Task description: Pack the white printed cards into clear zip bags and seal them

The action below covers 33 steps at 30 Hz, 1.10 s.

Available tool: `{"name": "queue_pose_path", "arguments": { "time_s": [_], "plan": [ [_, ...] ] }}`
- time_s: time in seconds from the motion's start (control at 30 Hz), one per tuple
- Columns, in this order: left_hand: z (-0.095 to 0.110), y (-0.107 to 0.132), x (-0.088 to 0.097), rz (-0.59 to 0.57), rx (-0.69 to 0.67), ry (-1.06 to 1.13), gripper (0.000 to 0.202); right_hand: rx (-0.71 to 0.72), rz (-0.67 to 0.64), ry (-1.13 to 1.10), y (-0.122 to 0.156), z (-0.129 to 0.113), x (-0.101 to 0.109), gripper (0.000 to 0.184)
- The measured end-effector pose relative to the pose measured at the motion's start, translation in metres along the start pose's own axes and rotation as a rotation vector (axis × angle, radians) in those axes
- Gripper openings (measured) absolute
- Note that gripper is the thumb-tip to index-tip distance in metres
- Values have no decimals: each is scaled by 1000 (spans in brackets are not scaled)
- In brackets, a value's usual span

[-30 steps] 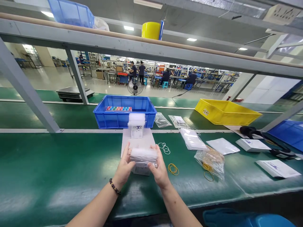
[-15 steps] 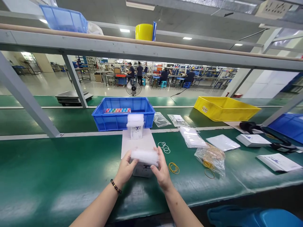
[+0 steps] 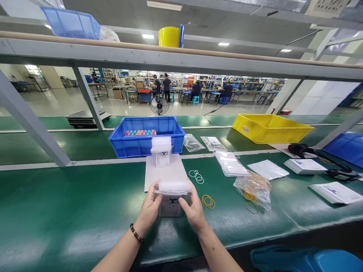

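Between my two hands stands a stack of clear plastic bags (image 3: 173, 186) with printed leaflets (image 3: 170, 207) showing through the lower part. My left hand (image 3: 150, 206) grips its left side, thumb on the front face. Around the right side, my right hand (image 3: 194, 207) is closed with its thumb on the front as well. Just beyond, a similar bagged stack (image 3: 162, 153) stands upright on a pale board (image 3: 176, 166), close to the blue bin (image 3: 121, 145). Right of my hands lie yellow rubber bands (image 3: 208, 201) and white rings (image 3: 196, 176).
On the right are plastic bags (image 3: 230, 163), a bag of rubber bands (image 3: 252, 189), a white sheet (image 3: 268, 170) and leaflet stacks (image 3: 336, 192). A yellow bin (image 3: 272, 130) stands behind them. A shelf beam (image 3: 181, 58) crosses overhead; a scale (image 3: 85, 118) sits back left.
The bagged stack in my hands was blurred by motion and now shows sharply, slightly lower. My fingers have closed in on its sides.
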<state>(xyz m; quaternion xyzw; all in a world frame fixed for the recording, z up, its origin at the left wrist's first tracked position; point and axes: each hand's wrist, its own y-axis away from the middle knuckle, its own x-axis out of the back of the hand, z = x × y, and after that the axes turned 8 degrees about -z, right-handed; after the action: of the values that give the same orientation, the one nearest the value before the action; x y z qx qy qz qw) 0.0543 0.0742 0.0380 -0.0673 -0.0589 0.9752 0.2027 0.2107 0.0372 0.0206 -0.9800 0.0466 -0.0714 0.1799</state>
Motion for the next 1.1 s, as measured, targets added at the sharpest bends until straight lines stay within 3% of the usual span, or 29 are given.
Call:
{"name": "queue_pose_path", "arguments": {
  "time_s": [0.13,0.27,0.43,0.53,0.63,0.83,1.1],
  "plan": [
    [-9,2,0,15,6,-70,55,-20,3,9,1,0,2,58],
    [-1,1,-8,-5,-18,-128,56,16,-85,-43,-2,-8,2,77],
    [11,-5,-13,-2,-8,-54,32,-54,-118,-38,-2,4,13,91],
    [13,-7,-17,9,-19,1,26,-170,-196,65,3,22,11,68],
    [16,-11,-20,34,-44,46,23,-157,-218,114,2,32,6,36],
    [26,-46,-4,51,-118,8,22,71,-212,143,-55,28,12,29],
    [10,-118,41,32,-118,16,24,11,-239,141,-142,55,1,30]
  ]
}}
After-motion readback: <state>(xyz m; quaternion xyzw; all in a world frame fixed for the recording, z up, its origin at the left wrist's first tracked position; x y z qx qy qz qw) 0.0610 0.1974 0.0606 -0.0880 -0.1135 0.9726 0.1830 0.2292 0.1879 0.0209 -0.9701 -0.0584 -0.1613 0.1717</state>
